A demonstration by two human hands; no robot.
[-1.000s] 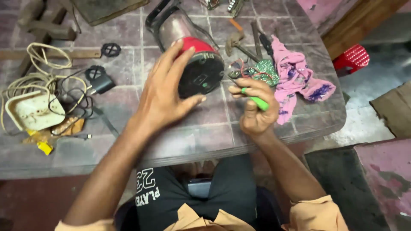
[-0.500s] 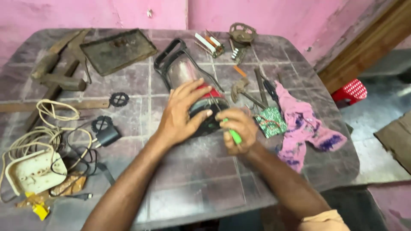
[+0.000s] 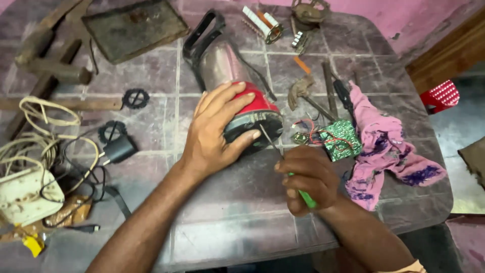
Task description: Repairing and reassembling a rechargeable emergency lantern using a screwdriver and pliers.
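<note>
Left hand (image 3: pixel 214 134): centre of frame, palm & spread fingers (image 3: pixel 237 103) wrapped over the red end of the lamp; thumb pressed at the dark rim. Closed round the body, pinning it down.
Right hand (image 3: pixel 305 177): lower centre-right, fingers curled tight on the green-handled screwdriver (image 3: pixel 303 194); thin metal shaft runs up-left, tip at the lamp's dark end face.
Main item: red-and-grey plastic hand lamp w/ black carry handle (image 3: pixel 230 71), lying on its side, mid-top of frame, handle end pointing to upper left, open end toward the person.
Handling (judgement): hollow plastic shell, prob. light, stiff but crackable; rounded so it rolls, so a grip over the red collar near the working end seems best. Black handle = 2nd hold. Smooth casing may slip under screwdriver push.
Worktop (image 3: pixel 237 222): tiled, purple-grey, worn; rounded corner lower right.
Right of lamp: green circuit board w/ red wires (image 3: pixel 341 139), just beside; pink patterned cloth (image 3: pixel 384 151) touching the board's right edge.
Above board: small rusty hammer (image 3: pixel 303 91), dark hand tools alongside.
Left side: black plug adapter w/ cable (image 3: pixel 118 149), coiled pale cord (image 3: pixel 35 131), white box-like unit (image 3: pixel 25 194) at left edge.
Upper left: flat rusty metal plate (image 3: pixel 134 28), wooden pieces (image 3: pixel 50 55).
Far right, off worktop: red plastic stool (image 3: pixel 442 96).
</note>
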